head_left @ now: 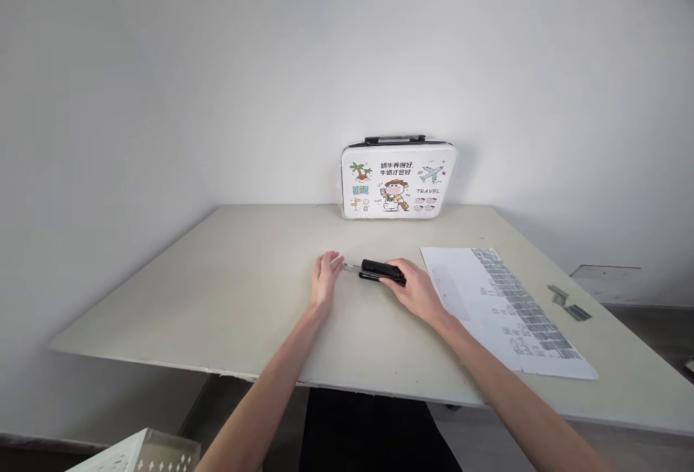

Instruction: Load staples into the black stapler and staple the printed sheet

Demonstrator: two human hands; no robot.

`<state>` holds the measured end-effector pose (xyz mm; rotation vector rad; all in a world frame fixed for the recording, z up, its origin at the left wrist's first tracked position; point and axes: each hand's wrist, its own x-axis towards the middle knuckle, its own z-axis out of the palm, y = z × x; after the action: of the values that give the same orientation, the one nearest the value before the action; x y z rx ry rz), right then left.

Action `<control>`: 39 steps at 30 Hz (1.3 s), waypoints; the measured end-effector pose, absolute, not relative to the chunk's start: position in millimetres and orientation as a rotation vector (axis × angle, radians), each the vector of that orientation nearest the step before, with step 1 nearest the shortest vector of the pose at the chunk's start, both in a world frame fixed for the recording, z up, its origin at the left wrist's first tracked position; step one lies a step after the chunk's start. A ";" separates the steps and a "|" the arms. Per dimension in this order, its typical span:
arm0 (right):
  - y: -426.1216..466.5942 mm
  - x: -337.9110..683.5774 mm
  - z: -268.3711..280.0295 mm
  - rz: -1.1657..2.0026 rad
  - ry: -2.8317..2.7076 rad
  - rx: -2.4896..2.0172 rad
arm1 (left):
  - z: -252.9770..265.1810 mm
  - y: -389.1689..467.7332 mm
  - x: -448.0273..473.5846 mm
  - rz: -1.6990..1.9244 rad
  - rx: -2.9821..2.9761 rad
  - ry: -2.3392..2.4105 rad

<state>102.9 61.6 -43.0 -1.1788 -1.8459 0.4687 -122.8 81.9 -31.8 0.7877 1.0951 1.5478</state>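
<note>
A black stapler is held level just above or on the tabletop, its nose toward the left. My right hand is closed around its rear end. From the nose a thin silver metal piece sticks out to the left. My left hand is beside that metal tip, fingers stretched out and slightly apart. Its fingertips are very close to the tip; whether they touch it I cannot tell.
Right of my right hand lies a printed paper sheet, partly under my forearm. Several grey staple strips rest near the table's right edge. A white cartoon case leans against the wall. A white perforated basket stands below the table at left.
</note>
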 end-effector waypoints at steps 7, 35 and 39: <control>50.5 88.8 -34.0 0.011 -1.980 -0.743 | -32.2 83.7 -130.4 1.239 0.485 0.790; 54.2 91.8 -34.3 -0.021 -1.840 -0.887 | -18.6 63.9 -113.5 1.327 1.048 1.047; 52.8 91.9 -33.8 0.035 -1.823 -0.892 | -19.5 63.3 -113.4 1.327 0.974 0.996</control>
<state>91.9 52.8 -33.8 -0.8915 -1.8232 0.0349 -113.4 63.3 -19.5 0.9740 0.9962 1.3270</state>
